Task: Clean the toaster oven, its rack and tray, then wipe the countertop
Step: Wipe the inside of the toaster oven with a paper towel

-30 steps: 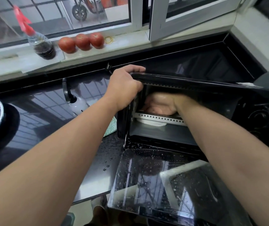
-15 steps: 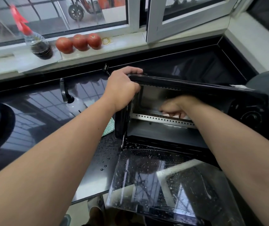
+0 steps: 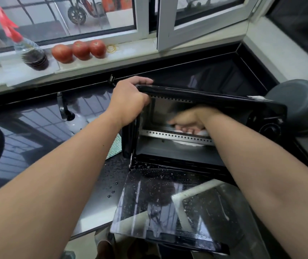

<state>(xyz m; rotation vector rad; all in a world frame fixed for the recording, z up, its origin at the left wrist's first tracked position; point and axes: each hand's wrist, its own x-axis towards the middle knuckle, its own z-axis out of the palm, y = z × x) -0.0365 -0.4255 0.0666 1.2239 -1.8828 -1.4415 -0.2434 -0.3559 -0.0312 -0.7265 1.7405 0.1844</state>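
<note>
Since a second ago the right hand (image 3: 188, 121) has slid from the left part of the oven cavity toward its right wall, a white cloth (image 3: 188, 143) showing just under it; motion blur hides whether the fingers curl on the cloth, so I cannot tell its grip.

Along the pale window sill (image 3: 130, 51) at the far left stands a clear plastic spray bottle with a red trigger (image 3: 28, 51), then three red tomatoes (image 3: 80, 50) in a row. Below, on the glossy black countertop (image 3: 37, 131), lies a green mesh scouring cloth (image 3: 115, 146) touching the oven's left side. The left hand (image 3: 129, 103) is clamped over the top left corner of the black box-shaped toaster oven (image 3: 214, 99), steadying it.

That oven sits toward the counter's front edge, its long axis running left to right, mouth facing the person, with the wet glass door (image 3: 168, 202) dropped flat past the edge. Inside, a perforated metal rail (image 3: 168, 135) runs along the same axis. The right hand is already in the cavity, so it seems best placed to sweep back leftward along that axis.
</note>
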